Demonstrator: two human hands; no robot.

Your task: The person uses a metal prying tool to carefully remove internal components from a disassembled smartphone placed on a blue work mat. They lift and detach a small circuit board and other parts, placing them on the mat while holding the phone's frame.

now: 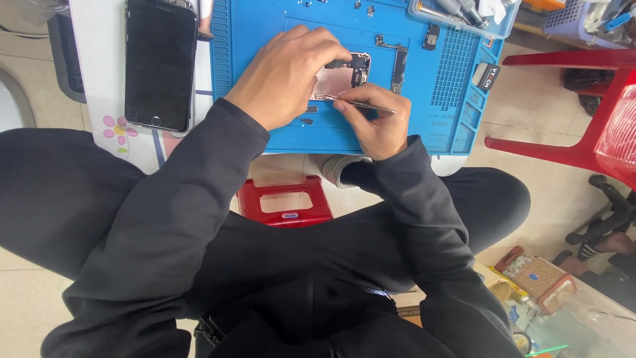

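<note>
An opened phone housing (339, 77) with a pinkish inside lies on a blue repair mat (265, 30). My left hand (285, 73) rests over the housing's left side and holds it down. My right hand (376, 119) pinches thin metal tweezers (364, 104), whose tip points left at the housing's lower edge. A loose dark circuit board strip (399, 66) lies just right of the housing. Small dark parts (308, 114) sit on the mat below my left hand.
A black phone screen (161, 63) lies face up left of the mat. A clear tray of tools (464, 12) sits at the mat's top right. A red plastic stool (286, 202) is under me, a red chair (589, 106) to the right.
</note>
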